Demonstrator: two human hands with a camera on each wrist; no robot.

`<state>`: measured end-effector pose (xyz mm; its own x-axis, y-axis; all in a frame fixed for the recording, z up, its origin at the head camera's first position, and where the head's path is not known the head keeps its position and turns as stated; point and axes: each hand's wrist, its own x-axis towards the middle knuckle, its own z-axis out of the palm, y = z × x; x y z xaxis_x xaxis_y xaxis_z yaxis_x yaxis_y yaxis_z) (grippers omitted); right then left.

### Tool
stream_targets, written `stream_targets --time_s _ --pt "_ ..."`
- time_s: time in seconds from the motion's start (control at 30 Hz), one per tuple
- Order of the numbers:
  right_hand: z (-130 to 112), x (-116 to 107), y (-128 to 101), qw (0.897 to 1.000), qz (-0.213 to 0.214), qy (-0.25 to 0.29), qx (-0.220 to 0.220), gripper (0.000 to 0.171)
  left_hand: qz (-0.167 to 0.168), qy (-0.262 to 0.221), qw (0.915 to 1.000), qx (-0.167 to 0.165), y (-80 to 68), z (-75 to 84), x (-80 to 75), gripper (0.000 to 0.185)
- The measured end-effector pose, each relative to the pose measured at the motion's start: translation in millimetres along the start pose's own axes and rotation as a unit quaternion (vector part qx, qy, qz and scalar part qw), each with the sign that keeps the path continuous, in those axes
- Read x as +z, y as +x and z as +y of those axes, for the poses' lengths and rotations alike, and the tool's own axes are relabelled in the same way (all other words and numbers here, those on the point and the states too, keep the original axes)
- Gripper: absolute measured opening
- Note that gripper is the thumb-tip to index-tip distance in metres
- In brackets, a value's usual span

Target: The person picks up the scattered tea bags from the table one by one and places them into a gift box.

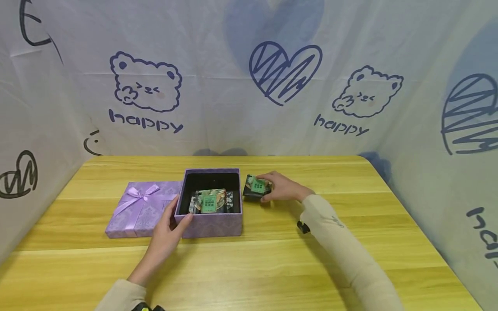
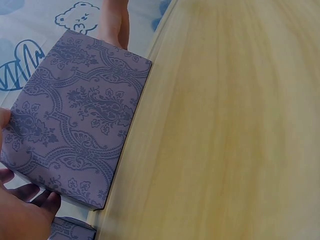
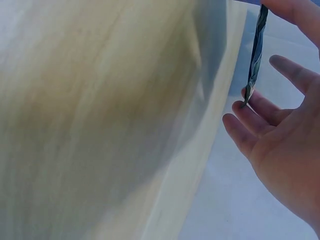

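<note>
Foil-wrapped and flat, the packet (image 1: 257, 186) sits on the table (image 1: 350, 242) just right of the purple box (image 1: 212, 224), pinched by its edges in the right hand (image 1: 282, 188). It looks light and crinkly, best held by the rims. Left hand (image 1: 168, 231) clasps the box's near corner. One box, one bowed lid (image 1: 136, 209), perhaps two packets inside (image 1: 210, 201).
</note>
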<state>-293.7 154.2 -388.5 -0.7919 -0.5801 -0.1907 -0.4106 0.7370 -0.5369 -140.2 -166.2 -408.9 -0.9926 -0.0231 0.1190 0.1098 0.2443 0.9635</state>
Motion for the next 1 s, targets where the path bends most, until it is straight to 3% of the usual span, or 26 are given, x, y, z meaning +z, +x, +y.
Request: stream_targets --time_s 1.0 --pt "-16 -9 -38 0.996 0.036 0.017 -0.075 0.075 0.007 0.006 0.9999 0.006 -0.2 -3.2 1.4 0.066"
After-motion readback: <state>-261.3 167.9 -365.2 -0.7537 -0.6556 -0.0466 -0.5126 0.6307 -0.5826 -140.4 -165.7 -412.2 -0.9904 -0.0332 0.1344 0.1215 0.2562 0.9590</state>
